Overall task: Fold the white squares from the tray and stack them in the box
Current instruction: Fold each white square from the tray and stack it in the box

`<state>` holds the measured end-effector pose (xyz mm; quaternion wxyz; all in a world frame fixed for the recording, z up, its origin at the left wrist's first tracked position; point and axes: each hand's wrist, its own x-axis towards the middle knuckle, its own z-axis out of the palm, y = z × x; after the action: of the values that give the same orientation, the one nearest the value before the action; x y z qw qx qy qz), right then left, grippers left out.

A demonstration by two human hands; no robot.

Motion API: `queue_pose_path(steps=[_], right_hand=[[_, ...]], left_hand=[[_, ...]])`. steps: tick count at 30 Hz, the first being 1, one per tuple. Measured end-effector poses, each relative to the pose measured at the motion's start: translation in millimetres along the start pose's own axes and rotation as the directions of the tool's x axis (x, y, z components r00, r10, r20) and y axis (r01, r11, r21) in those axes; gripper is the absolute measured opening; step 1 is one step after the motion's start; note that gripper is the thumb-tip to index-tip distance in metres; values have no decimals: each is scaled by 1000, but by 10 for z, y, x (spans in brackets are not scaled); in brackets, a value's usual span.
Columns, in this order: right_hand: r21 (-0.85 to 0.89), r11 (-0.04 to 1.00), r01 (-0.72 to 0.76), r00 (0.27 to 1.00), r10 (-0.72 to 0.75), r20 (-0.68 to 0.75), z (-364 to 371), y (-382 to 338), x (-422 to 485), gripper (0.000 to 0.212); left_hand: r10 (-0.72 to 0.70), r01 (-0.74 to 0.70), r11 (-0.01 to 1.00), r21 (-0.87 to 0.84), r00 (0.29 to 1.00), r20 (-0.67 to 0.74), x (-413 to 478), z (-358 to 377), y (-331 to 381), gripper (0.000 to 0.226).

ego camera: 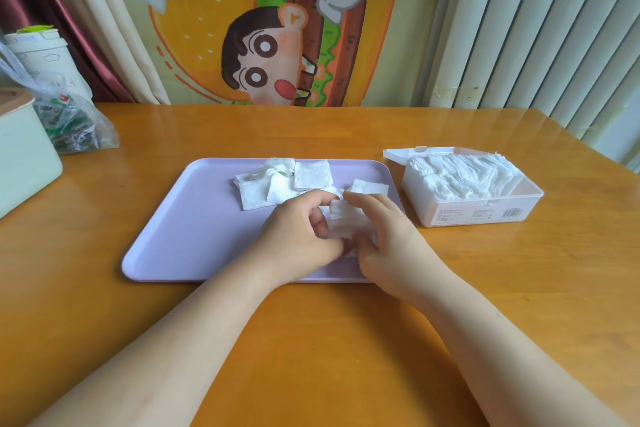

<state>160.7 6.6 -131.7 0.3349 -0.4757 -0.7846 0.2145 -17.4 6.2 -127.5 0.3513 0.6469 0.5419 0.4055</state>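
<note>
Mid-frame, left hand (298,232) and right hand (391,236) together pinch one white square (344,220) over one lilac tray (180,218), roughly five loose squares (254,196) behind, one box (478,211) at right.

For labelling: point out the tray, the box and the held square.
tray (180,225): head view, bare left floor.
box (478,215): head view, front wall.
square (344,222): head view, its visible middle.

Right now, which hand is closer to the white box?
Right. The right hand is over the right part of the tray, nearest the box. The left hand is farther left, across the white square that both hands hold.
</note>
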Motion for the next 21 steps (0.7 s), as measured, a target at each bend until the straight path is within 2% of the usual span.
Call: queue_pose_path(steps=[3, 6, 11, 13, 17, 21], right_hand=[[-34, 999, 17, 1000, -16, 24, 6, -6, -11, 68], [-33, 999, 9, 999, -8, 31, 2, -18, -13, 66], [11, 1000, -30, 999, 29, 20, -15, -45, -18, 68], [9, 1000, -23, 1000, 23, 16, -28, -52, -24, 71], [-9, 1000, 3, 1000, -3, 1, -27, -53, -26, 65], [-19, 999, -31, 999, 31, -21, -13, -43, -5, 58]], left_hand=[[10, -18, 995, 102, 997, 78, -1, -18, 17, 41], [34, -50, 990, 131, 992, 119, -9, -82, 24, 38], [90, -93, 960, 266, 996, 22, 2, -85, -25, 29], [107, -110, 960, 256, 994, 26, 3, -78, -36, 26], [33, -37, 983, 181, 999, 23, 20, -86, -41, 34], [56, -62, 978, 201, 998, 34, 27, -71, -37, 16]])
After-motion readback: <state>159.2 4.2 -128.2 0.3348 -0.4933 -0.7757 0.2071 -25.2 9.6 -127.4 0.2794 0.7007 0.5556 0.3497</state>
